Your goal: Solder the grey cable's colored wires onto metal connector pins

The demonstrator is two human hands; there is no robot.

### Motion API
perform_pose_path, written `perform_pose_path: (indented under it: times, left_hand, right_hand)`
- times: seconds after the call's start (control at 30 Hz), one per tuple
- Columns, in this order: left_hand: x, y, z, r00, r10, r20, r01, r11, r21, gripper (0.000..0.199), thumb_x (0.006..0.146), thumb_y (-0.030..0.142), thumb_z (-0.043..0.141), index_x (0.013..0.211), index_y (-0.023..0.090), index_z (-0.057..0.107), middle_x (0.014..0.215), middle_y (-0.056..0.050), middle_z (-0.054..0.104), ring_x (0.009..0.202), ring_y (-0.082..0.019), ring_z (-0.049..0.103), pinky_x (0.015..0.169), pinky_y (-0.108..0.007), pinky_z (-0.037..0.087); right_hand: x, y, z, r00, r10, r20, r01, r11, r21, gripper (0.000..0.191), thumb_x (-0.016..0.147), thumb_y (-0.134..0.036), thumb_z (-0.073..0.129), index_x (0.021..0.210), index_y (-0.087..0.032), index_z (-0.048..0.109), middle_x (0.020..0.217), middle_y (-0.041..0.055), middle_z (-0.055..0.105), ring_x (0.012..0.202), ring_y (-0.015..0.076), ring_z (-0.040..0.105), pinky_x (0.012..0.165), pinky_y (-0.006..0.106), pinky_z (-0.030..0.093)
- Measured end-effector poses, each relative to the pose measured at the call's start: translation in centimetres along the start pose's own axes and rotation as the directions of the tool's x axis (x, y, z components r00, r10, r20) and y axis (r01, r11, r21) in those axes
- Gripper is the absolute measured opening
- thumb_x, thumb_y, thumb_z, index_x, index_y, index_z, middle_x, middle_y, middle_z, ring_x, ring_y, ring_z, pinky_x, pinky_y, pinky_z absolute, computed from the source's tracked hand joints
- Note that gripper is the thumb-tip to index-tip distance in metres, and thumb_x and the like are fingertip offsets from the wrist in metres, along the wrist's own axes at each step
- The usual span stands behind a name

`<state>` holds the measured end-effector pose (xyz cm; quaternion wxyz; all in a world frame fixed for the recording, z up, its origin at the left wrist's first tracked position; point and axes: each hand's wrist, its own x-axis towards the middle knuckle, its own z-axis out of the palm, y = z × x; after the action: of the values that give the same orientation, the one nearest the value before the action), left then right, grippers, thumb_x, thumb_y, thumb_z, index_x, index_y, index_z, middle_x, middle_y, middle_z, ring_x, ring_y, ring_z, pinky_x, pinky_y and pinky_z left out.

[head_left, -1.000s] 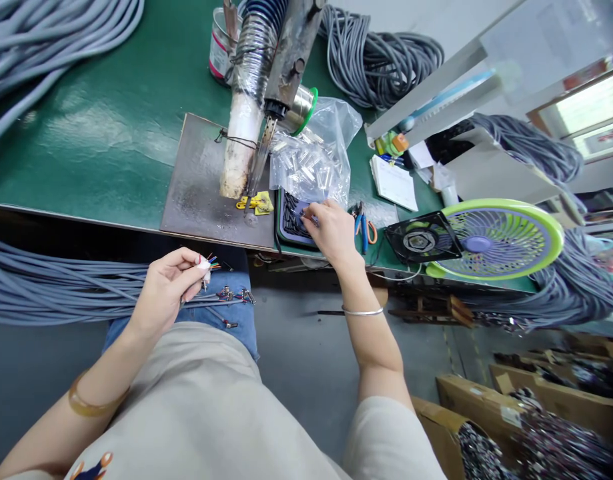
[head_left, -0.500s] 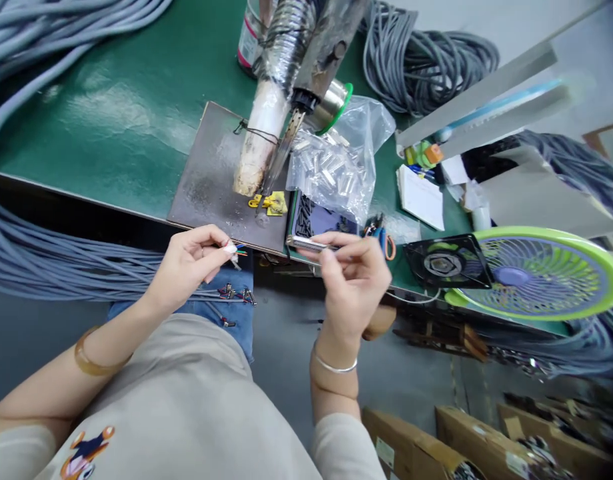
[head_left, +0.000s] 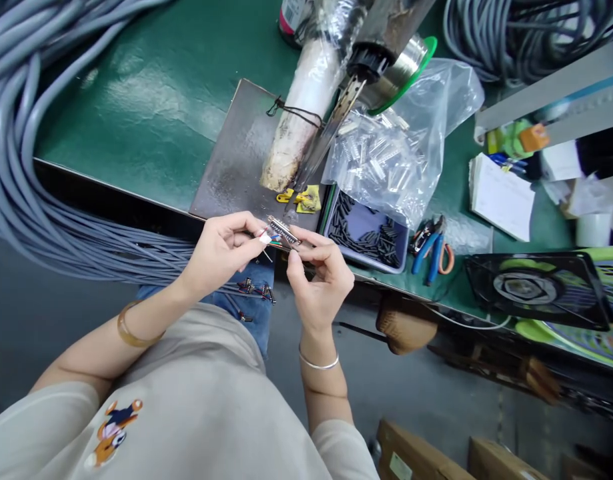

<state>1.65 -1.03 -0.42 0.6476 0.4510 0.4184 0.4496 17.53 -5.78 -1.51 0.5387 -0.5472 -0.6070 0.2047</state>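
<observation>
Pinched fingers of my left hand [head_left: 231, 250] hold the end of a grey cable whose thin coloured wires [head_left: 275, 239] fan out toward the right. My right hand [head_left: 320, 270] is closed on a small metal connector [head_left: 283, 231] with a row of pins, tilted beside the wire ends. Whether wires and connector touch is too small to tell. Just beyond the hands, the soldering iron [head_left: 326, 143] points down over a dark board [head_left: 231, 160], next to a white, foil-wrapped tube [head_left: 301, 107]. A yellow sponge [head_left: 309, 199] lies under its tip.
A tray of small black parts [head_left: 366, 233] sits right of the board, with a plastic bag of connectors [head_left: 381, 157] behind it. Pliers [head_left: 433, 250], a notepad [head_left: 503, 197] and a black fan [head_left: 531, 287] are farther right. Grey cables [head_left: 111, 247] run along the left table edge.
My right hand has moved left with the connector, bringing it up to the wires in my left hand. The camera view has shifted, showing the tray and pliers larger.
</observation>
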Motion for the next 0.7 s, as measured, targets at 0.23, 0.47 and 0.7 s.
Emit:
perform_pose_path:
  times: [0.23, 0.47, 0.7]
  left_hand:
    - [0.9, 0.3, 0.6, 0.998, 0.070, -0.004, -0.070, 0.996, 0.050, 0.015, 0.076, 0.019, 0.071, 0.068, 0.012, 0.061, 0.080, -0.004, 0.070, 0.042, -0.001, 0.042, 0.036, -0.014, 0.033]
    - [1.7, 0.5, 0.6, 0.991, 0.135, 0.017, -0.136, 0.988, 0.076, 0.013, 0.075, 0.013, 0.069, 0.065, 0.012, 0.060, 0.079, -0.003, 0.069, 0.045, -0.001, 0.041, 0.038, -0.013, 0.032]
    - [2.0, 0.7, 0.7, 0.990, 0.143, 0.012, -0.143, 0.984, 0.102, 0.012, 0.074, 0.011, 0.068, 0.065, 0.012, 0.059, 0.078, -0.003, 0.069, 0.045, -0.001, 0.040, 0.038, -0.013, 0.031]
  right_hand:
    - [1.1, 0.2, -0.3, 0.999, -0.045, 0.013, 0.045, 0.999, 0.000, 0.016, 0.087, -0.010, 0.066, 0.080, -0.022, 0.058, 0.111, 0.0067, 0.076, 0.102, 0.0196, 0.074, 0.086, 0.037, 0.064]
    - [2.3, 0.5, -0.5, 0.985, -0.170, 0.024, 0.171, 0.983, -0.071, 0.017, 0.084, -0.006, 0.069, 0.081, -0.021, 0.061, 0.107, 0.0038, 0.077, 0.098, 0.0174, 0.075, 0.084, 0.033, 0.064]
    - [2.8, 0.4, -0.7, 0.976, -0.217, 0.036, 0.220, 0.968, -0.124, 0.018, 0.083, -0.005, 0.071, 0.081, -0.021, 0.063, 0.106, 0.0032, 0.078, 0.096, 0.0172, 0.075, 0.082, 0.032, 0.065]
